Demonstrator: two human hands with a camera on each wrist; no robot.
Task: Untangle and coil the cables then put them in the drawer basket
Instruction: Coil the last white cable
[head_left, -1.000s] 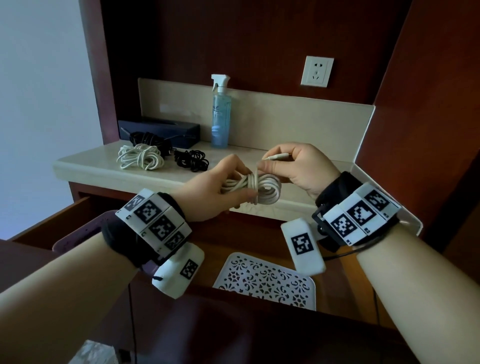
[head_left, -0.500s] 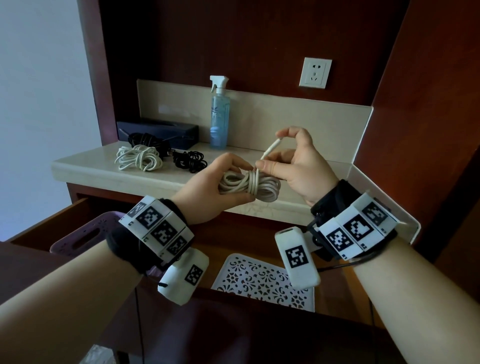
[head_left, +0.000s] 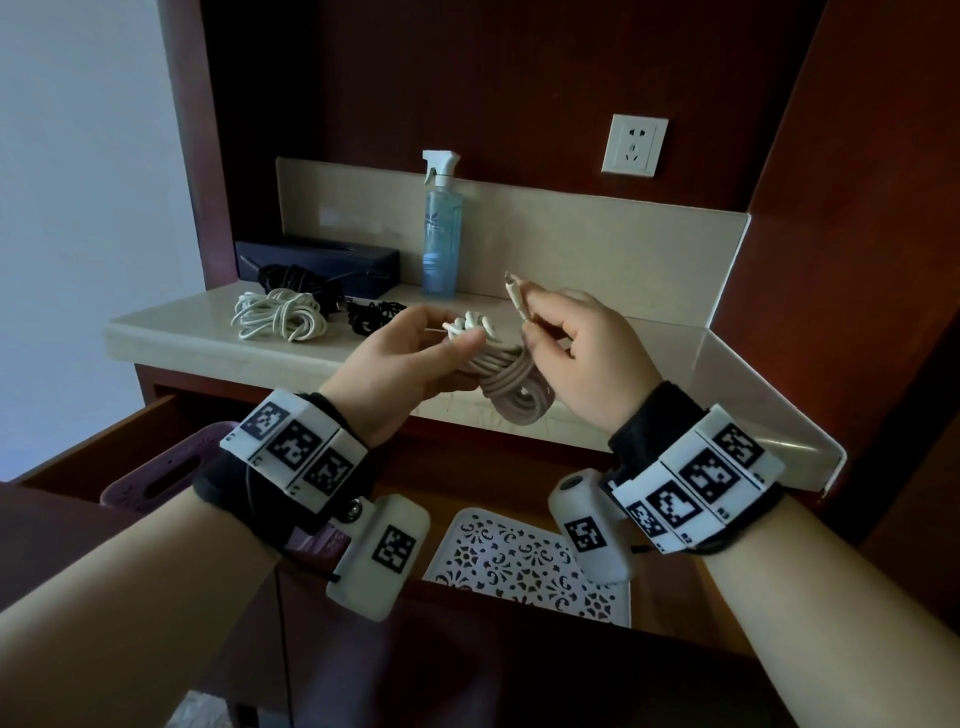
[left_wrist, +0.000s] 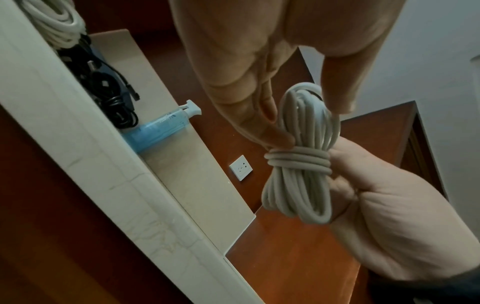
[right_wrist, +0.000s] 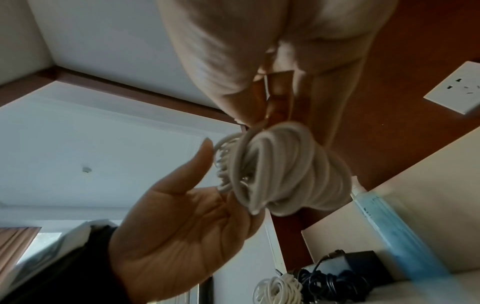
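Head view: above the open drawer (head_left: 156, 410), the left hand (head_left: 400, 364) pinches one end of a coiled white cable (head_left: 511, 387), while the right hand (head_left: 576, 353) pinches its free plug end (head_left: 517, 299) upright. Wrapping looks nearly finished; next, probably tuck that end in. On the counter (head_left: 675, 353) beyond the drawer: one white bundle (head_left: 278, 314), two black bundles. Two baskets, purple (head_left: 156, 480) and white (head_left: 519, 564).

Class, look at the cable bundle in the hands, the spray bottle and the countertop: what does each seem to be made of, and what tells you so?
Cable bundle: matte off-white rubbery or plastic sheath; it bends into tight loops. Spray bottle: clear blue-tinted body, probably plastic, with an opaque white plastic trigger head. Countertop: polished pale stone or imitation; faint veins and a soft sheen show.
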